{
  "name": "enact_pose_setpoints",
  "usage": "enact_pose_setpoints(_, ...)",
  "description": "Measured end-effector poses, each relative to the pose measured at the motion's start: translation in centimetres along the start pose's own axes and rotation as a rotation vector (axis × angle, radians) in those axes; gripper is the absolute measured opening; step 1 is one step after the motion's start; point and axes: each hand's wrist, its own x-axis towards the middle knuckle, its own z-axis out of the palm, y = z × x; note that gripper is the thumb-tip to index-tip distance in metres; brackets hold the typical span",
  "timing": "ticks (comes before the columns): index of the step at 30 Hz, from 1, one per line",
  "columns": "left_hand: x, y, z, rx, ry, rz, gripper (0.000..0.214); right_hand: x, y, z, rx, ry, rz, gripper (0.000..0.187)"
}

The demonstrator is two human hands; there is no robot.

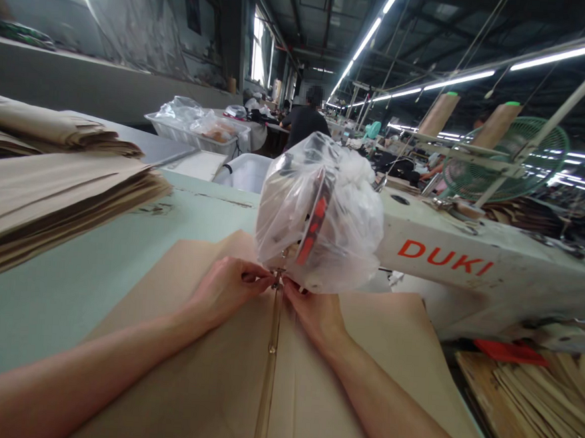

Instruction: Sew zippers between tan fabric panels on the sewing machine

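Observation:
Tan fabric [202,366] lies spread under the sewing machine, with a narrow zipper strip [266,397] down its middle and a small shiny slider [272,349] on it. My left hand [230,285] pinches the fabric just left of the presser foot [277,281], thumb and forefinger together. On the other side, my right hand [316,311] has its fingers closed on the fabric close to the foot. A clear plastic bag [352,230] covers the machine head above both hands and hides part of the needle area.
The white machine arm [445,256] extends right. Folded tan pieces [49,188] are stacked on the pale green table [198,206] at left; more fabric [555,397] lies lower right. Thread cones [499,125], a green fan [542,156], a white basket [193,131] and a seated person [309,120] are beyond.

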Motion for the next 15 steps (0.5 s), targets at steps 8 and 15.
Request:
enact_pose_setpoints(8, -0.14, 0.25, 0.0, 0.026, 0.014, 0.008, 0.03, 0.1, 0.35, 0.28, 0.053, -0.074, -0.046, 0.023)
enact_pose_setpoints(15, -0.16, 0.28, 0.05, 0.045, 0.022, 0.017, 0.027, 0.17, 0.04, 0.48, -0.005, -0.084, -0.037, 0.022)
